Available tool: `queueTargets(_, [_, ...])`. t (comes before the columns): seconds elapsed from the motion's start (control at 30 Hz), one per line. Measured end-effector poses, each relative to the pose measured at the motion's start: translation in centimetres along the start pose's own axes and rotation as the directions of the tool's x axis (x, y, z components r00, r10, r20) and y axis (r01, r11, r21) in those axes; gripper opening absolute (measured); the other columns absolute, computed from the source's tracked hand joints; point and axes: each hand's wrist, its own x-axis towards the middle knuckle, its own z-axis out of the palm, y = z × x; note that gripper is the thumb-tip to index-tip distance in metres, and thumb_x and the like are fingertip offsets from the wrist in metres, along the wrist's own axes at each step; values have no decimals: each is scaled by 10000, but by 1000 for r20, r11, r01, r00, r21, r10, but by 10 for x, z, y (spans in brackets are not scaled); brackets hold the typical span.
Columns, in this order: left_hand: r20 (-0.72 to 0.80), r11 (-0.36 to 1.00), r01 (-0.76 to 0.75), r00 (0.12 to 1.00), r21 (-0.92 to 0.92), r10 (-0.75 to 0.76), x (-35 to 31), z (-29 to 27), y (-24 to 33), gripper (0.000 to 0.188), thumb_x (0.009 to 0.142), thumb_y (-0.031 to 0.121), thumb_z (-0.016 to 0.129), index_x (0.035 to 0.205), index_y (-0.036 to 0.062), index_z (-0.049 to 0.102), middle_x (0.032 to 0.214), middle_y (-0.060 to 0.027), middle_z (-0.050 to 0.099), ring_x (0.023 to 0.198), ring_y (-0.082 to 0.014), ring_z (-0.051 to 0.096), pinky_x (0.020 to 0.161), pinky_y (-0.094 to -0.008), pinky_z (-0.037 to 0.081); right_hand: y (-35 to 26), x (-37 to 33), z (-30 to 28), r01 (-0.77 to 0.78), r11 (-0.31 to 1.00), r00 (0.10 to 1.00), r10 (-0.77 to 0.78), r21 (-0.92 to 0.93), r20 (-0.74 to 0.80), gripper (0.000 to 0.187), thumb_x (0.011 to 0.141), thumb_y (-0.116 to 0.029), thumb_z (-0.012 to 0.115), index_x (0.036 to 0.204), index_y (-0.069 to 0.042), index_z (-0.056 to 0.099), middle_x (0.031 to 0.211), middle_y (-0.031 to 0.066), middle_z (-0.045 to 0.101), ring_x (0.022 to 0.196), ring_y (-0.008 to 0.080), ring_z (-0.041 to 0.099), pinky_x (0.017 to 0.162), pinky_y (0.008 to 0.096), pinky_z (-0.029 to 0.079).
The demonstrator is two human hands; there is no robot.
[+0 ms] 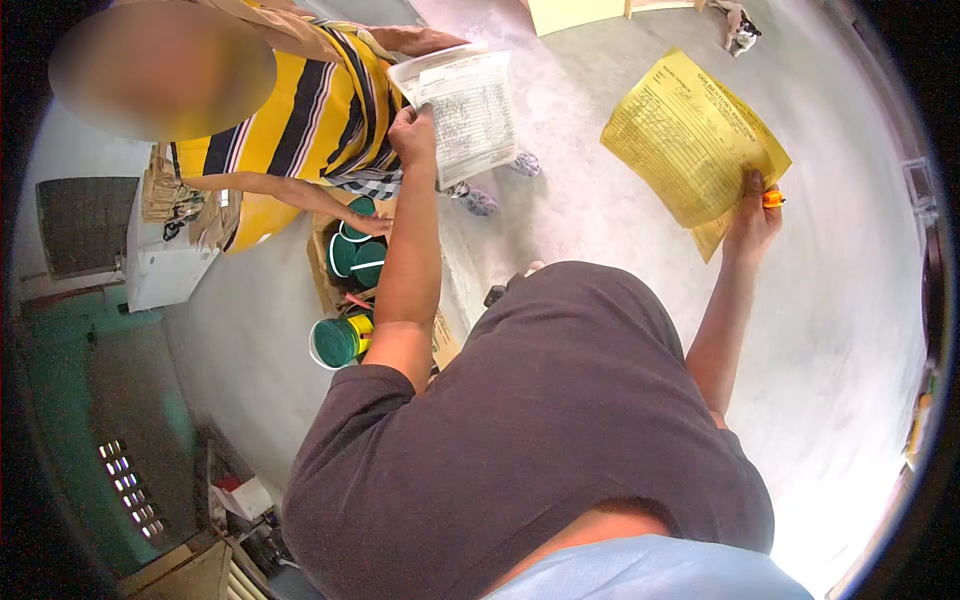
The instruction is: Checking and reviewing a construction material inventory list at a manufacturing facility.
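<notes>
My left hand (413,138) grips a sheaf of white printed forms (472,118) with handwriting on them, holding it by the near left edge. Out to the right, my right hand (752,222) is closed on the edge of yellow printed forms (690,140), also written on; more than one sheet shows. A small orange object (773,199) sticks out of that same hand, its kind unclear. Another person in a yellow striped shirt (310,110) stands at the far left. One of that person's arms (425,40) reaches behind the white forms; the other hand (372,224) is over the green buckets.
Green lidded buckets (367,262) stand in a cardboard box (322,262) beside my left forearm, with another green and yellow bucket (338,342) nearer. A white cabinet (165,270) is at the left. A small black-and-white animal (741,30) is on the pale floor (600,220) at the far right.
</notes>
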Motion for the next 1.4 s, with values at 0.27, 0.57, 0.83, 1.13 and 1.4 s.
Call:
queueTargets(0.27, [45,993,96,994,67,-99,36,2,-14,373,887,295,625,903,-71,695,823,-82,694,719,-177,593,693,-317,469,7,17,6,36,993,997,-43,110,68,276,956,-213,646,1086,29,618,996,51,653,882,117,580,799,262,468])
queueTargets(0.57, [18,970,205,978,129,-209,48,11,23,377,848,270,588,965,-74,687,846,-142,684,741,-224,611,726,-351,480,-9,11,21,36,999,998,-37,40,41,271,950,-215,641,1082,21,620,978,44,642,867,112,559,786,264,450])
queueTargets(0.83, [193,486,-300,946,821,259,86,-29,-3,206,832,132,550,830,-2,706,863,-190,712,804,-332,699,691,-424,561,-107,-22,22,-46,997,998,49,-67,39,393,941,-324,650,1154,0,589,1033,41,632,922,129,567,808,303,469])
queueTargets(1.13, [290,875,480,848,-63,-445,-43,25,117,195,892,178,619,976,2,622,836,-115,689,623,-204,640,493,-318,515,-177,-25,-9,3,1000,984,-8,26,180,268,1001,-240,561,1100,2,616,973,14,633,867,96,541,804,266,444])
queueTargets(1.4, [520,870,489,729,58,-445,-110,64,192,338,963,386,586,1101,77,577,953,-81,679,809,-183,665,710,-323,545,-191,-7,-12,-73,996,921,50,46,386,268,997,-226,560,1116,7,613,971,23,648,852,93,552,771,263,453])
